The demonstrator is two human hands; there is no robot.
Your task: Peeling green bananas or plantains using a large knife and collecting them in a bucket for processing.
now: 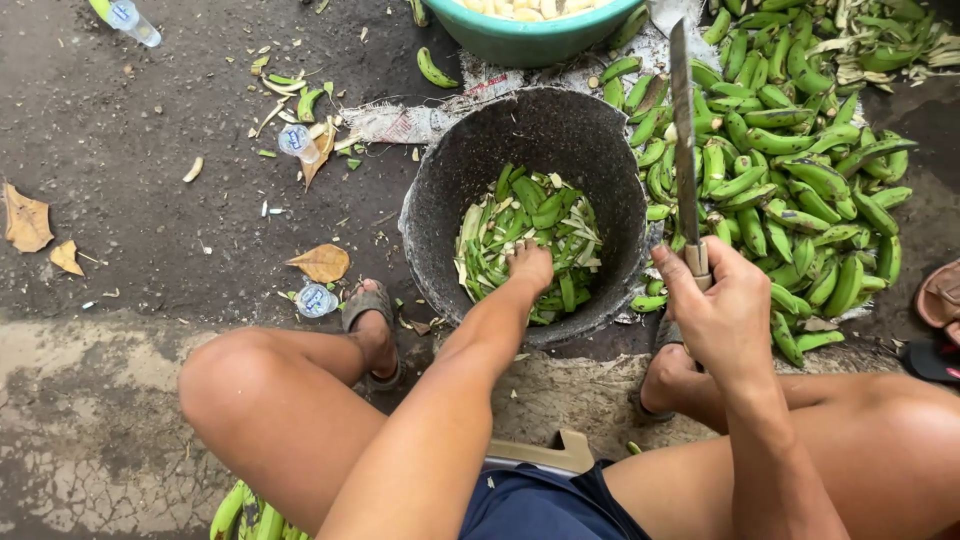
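You sit low with your knees apart, and a big dark bucket [440, 200] stands on the ground between your feet. Your left hand [530, 265] reaches down into the bucket and rests on a heap of green banana peels [520, 225]. The fingers point down into the peels, so you cannot tell if they are closed on any of them.

Your right hand [715, 310] is shut tight around the handle of a long knife [684, 140]. The blade stands straight up, away from you, just beside the bucket's right rim.

To the right of the bucket lies a big pile of green bananas [790, 190] still in their skins. That pile is large, so it looks like a lot is still left to peel. At the top, a teal basin [530, 45] holds pale peeled pieces [520, 8], so some of the work looks done. The bucket is about half full of peels.

Dry leaves [322, 263] and small plastic cups [298, 142] lie on the dark ground to the left. A few more green bananas show under your left leg [250, 515]
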